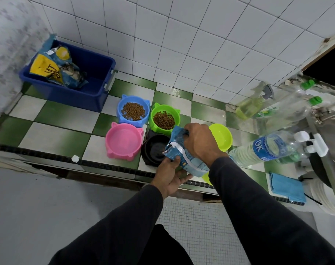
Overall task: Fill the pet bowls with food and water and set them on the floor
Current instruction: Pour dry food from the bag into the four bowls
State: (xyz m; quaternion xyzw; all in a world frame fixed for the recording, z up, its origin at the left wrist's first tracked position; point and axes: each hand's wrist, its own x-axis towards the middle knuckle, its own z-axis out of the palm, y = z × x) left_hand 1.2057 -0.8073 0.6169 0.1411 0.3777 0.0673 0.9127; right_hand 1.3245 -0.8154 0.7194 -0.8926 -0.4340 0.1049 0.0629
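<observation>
Both hands grip the food bag (184, 157), tipped mouth-down over the black bowl (155, 149) to pour: right hand (199, 142) clutching its top, left hand (172, 175) cupping underneath to steady it.

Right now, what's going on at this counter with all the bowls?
A person is feeding pets. Both hands hold a small blue food bag tipped over the black bowl: the right hand grips its top, the left hand supports it below. The blue bowl and green bowl already hold kibble. The pink bowl has no kibble. All bowls sit on the tiled counter.
</observation>
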